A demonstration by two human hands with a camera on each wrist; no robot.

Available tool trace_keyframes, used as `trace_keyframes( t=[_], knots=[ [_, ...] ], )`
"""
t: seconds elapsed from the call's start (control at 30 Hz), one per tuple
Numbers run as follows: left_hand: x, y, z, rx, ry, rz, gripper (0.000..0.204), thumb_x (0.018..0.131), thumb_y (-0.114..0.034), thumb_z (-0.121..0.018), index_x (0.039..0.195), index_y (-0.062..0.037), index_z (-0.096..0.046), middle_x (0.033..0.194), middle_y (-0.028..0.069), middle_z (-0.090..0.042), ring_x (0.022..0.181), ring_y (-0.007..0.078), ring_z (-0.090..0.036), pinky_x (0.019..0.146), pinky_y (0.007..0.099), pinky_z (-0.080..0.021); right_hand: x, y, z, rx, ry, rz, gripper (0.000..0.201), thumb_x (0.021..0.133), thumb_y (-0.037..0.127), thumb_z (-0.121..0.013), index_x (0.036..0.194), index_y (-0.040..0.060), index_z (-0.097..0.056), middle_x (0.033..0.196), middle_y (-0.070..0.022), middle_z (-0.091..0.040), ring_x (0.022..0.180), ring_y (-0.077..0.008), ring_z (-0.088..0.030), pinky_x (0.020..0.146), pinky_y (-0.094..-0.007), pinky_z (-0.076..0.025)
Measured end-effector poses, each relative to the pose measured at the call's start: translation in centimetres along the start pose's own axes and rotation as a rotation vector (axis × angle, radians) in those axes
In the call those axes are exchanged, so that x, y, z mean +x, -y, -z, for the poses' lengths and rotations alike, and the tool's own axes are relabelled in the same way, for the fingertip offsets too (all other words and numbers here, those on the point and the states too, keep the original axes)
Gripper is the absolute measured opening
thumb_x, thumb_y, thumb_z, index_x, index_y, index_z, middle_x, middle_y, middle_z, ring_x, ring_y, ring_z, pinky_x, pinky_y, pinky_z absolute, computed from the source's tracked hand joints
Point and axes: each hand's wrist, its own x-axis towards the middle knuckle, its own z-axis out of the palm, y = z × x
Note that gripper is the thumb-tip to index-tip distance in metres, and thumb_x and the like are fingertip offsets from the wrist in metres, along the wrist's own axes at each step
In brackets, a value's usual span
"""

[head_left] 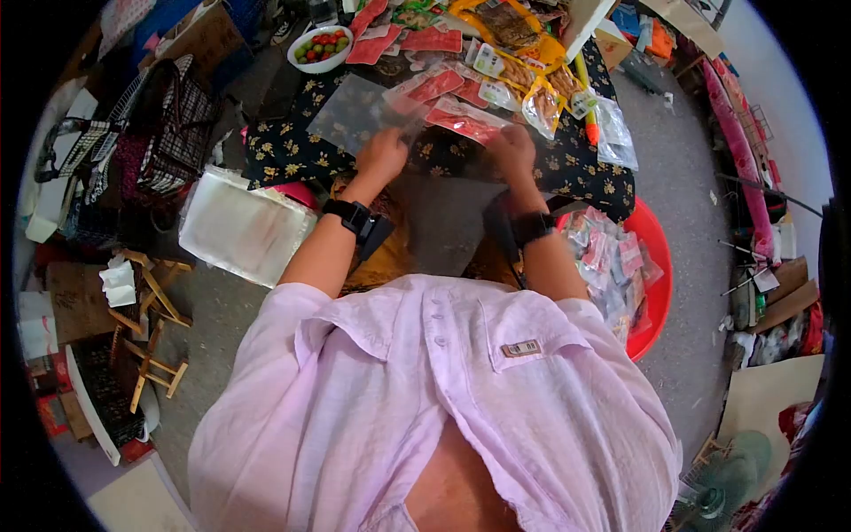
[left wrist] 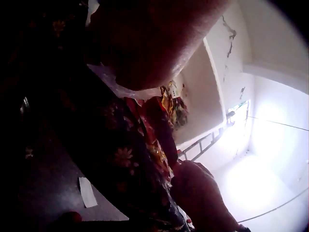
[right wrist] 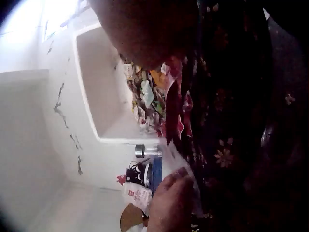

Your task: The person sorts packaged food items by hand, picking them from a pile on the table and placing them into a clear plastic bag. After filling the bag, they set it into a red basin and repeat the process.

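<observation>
In the head view my left hand point(head_left: 383, 155) pinches the edge of a clear plastic bag point(head_left: 341, 113), which spreads out to the left over the dark flowered cloth point(head_left: 288, 146). The right wrist view shows the left hand point(right wrist: 171, 200) with its fingertips on the bag point(right wrist: 178, 162). My right hand point(head_left: 514, 152), blurred, grips the right end of a flat red packet point(head_left: 463, 119) in clear wrapping. Its fingers look curled in the left wrist view, where the right hand point(left wrist: 198, 188) shows beyond the cloth edge.
More red packets point(head_left: 432, 41) and yellow food packs point(head_left: 505, 66) crowd the table's back. A white bowl point(head_left: 300, 64) of red and green fruit stands back left. Beside my right arm is a red tub point(head_left: 658, 306) of packets; clear plastic sheets point(head_left: 244, 226) lie by my left arm.
</observation>
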Motion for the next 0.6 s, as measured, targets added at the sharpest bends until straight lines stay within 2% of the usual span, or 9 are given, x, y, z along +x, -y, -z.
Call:
trace_keyframes(
  t=[0.03, 0.07, 0.2, 0.27, 0.4, 0.6],
  knots=[
    [0.2, -0.1, 0.1, -0.021, 0.030, 0.022, 0.029, 0.073, -0.019, -0.041, 0.099, -0.0080, -0.051, 0.096, 0.0140, -0.053, 0.088, 0.0337, -0.049, 0.073, 0.0436, -0.039, -0.9, 1.5, 0.7, 0.040, -0.042, 0.023, 0.013, 0.070, 0.012, -0.052, 0.077, 0.0010, -0.052, 0.066, -0.0125, -0.053, 0.063, -0.0227, -0.054, 0.056, -0.0322, -0.041],
    [0.5, -0.1, 0.2, -0.042, 0.061, 0.044, 0.029, 0.073, -0.019, -0.041, 0.099, -0.0080, -0.050, 0.097, 0.0143, -0.053, 0.088, 0.0338, -0.049, 0.073, 0.0436, -0.039, -2.0, 3.0, 2.0, -0.023, -0.064, 0.088, 0.013, 0.069, 0.011, -0.052, 0.077, 0.0012, -0.051, 0.066, -0.0139, -0.052, 0.062, -0.0265, -0.053, 0.056, -0.0329, -0.041],
    [0.8, -0.5, 0.6, -0.102, 0.135, 0.061, 0.036, 0.074, -0.020, -0.042, 0.105, -0.0028, -0.048, 0.098, 0.0207, -0.051, 0.088, 0.0371, -0.048, 0.075, 0.0444, -0.038, -3.3, 4.2, 2.6, -0.129, -0.069, 0.281, 0.012, 0.068, 0.010, -0.053, 0.077, 0.0020, -0.052, 0.070, -0.0155, -0.053, 0.064, -0.0327, -0.052, 0.057, -0.0355, -0.042],
    [1.0, -0.6, 0.6, -0.109, 0.157, 0.046, 0.037, 0.073, -0.019, -0.042, 0.106, -0.0021, -0.047, 0.100, 0.0206, -0.050, 0.090, 0.0367, -0.047, 0.076, 0.0442, -0.038, -3.6, 5.4, 2.4, -0.229, -0.042, 0.401, 0.014, 0.067, 0.010, -0.053, 0.079, 0.0031, -0.052, 0.072, -0.0150, -0.054, 0.066, -0.0343, -0.051, 0.057, -0.0371, -0.042],
    [1.1, -0.6, 0.3, -0.110, 0.108, 0.028, 0.034, 0.072, -0.018, -0.041, 0.103, -0.0066, -0.049, 0.099, 0.0153, -0.053, 0.091, 0.0333, -0.048, 0.075, 0.0420, -0.039, -3.0, 4.8, 1.9, -0.384, 0.055, 0.409, 0.017, 0.066, 0.012, -0.054, 0.082, 0.0059, -0.053, 0.075, -0.0137, -0.054, 0.069, -0.0332, -0.052, 0.059, -0.0390, -0.043],
    [0.9, 0.1, 0.5, -0.175, 0.095, -0.014, 0.038, 0.071, -0.020, -0.043, 0.106, -0.0031, -0.048, 0.097, 0.0190, -0.053, 0.088, 0.0357, -0.050, 0.075, 0.0406, -0.039, -3.1, 5.1, 1.7, -0.381, 0.082, 0.358, 0.016, 0.066, 0.013, -0.054, 0.081, 0.0068, -0.052, 0.074, -0.0142, -0.054, 0.070, -0.0331, -0.053, 0.059, -0.0404, -0.042]
  ],
)
